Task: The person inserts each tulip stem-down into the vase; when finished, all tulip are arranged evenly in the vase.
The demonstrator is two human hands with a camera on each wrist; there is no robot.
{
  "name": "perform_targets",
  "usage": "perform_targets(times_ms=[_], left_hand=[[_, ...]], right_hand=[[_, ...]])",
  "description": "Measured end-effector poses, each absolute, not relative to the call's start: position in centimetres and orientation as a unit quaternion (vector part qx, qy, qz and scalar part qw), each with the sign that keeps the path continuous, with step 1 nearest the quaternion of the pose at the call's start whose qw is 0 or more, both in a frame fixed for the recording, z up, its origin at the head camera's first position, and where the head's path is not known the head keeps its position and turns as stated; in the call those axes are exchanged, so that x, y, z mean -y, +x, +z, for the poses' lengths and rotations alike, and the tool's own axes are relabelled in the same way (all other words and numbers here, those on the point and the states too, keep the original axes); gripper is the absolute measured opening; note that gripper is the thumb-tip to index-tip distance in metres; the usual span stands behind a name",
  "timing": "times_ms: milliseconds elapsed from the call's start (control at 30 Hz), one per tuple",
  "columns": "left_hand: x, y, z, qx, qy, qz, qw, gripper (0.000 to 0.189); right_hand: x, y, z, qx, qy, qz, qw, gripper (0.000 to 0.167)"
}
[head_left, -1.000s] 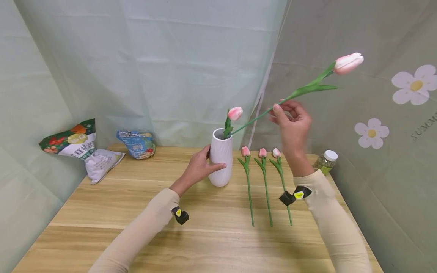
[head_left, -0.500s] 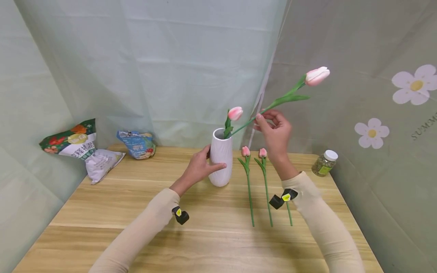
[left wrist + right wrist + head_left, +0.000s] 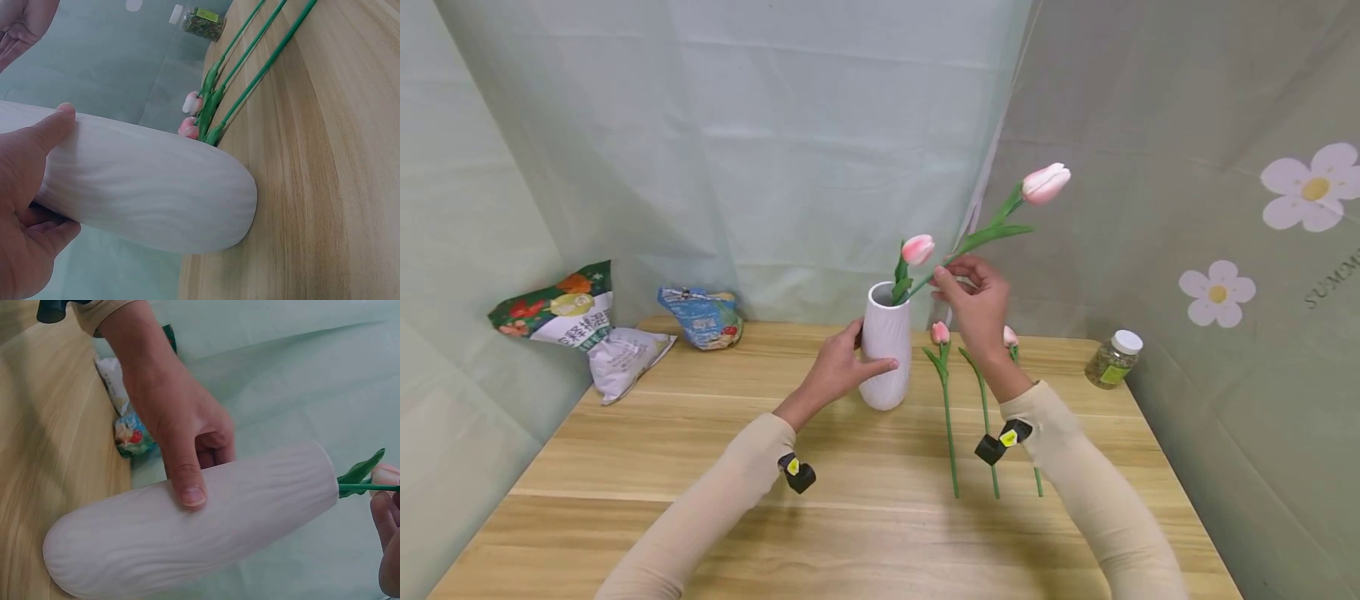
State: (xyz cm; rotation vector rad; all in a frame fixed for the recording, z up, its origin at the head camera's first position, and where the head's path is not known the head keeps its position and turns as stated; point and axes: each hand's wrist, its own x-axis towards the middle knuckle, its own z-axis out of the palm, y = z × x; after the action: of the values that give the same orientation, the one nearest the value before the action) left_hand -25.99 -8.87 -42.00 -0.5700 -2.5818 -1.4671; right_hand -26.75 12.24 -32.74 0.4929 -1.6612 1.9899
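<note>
A white ribbed vase (image 3: 886,358) stands upright on the table, and my left hand (image 3: 835,367) grips its side with thumb and fingers curled round it. One pink tulip (image 3: 917,249) stands in the vase. My right hand (image 3: 979,300) pinches the green stem of another pink tulip (image 3: 1047,183), tilted to the upper right, with its lower end inside the vase mouth. In the right wrist view that stem (image 3: 365,487) passes over the rim. Beside the vase, three more tulips (image 3: 950,417) lie in a row, partly hidden by my right arm.
A jar with a white lid (image 3: 1113,360) stands at the table's right back corner. At the left back are a green and white bag (image 3: 580,325) and a blue pouch (image 3: 702,319). Hanging cloth (image 3: 850,150) closes off the back and sides of the wooden table (image 3: 820,533).
My right hand has moved left and down toward the vase, sliding the held tulip's stem deeper into its mouth. My left hand and the vase have stayed in place.
</note>
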Motion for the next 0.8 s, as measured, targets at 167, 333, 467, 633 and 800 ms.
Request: perform_targets(times_ms=[167, 333, 467, 633, 800], left_hand=[[8.9, -26.0, -42.0, 0.853, -0.189, -0.483, 0.059, 0.084], [8.9, -26.0, -42.0, 0.854, -0.187, -0.482, 0.055, 0.084], [8.9, -26.0, -42.0, 0.855, -0.187, -0.480, 0.054, 0.084], [9.0, -26.0, -42.0, 0.857, -0.186, -0.477, 0.054, 0.083], [9.0, -26.0, -42.0, 0.858, -0.186, -0.475, 0.054, 0.084]], right_hand=[[-11.8, -26.8, -33.2, 0.645, 0.183, 0.705, 0.231, 0.013], [-11.4, -26.7, -33.4, 0.687, 0.171, 0.672, 0.218, 0.019], [-11.3, -26.8, -33.6, 0.720, 0.163, 0.642, 0.207, 0.020], [-11.1, -27.0, -34.0, 0.747, 0.156, 0.620, 0.185, 0.020], [-11.2, -27.2, -34.1, 0.775, 0.147, 0.587, 0.181, 0.023]])
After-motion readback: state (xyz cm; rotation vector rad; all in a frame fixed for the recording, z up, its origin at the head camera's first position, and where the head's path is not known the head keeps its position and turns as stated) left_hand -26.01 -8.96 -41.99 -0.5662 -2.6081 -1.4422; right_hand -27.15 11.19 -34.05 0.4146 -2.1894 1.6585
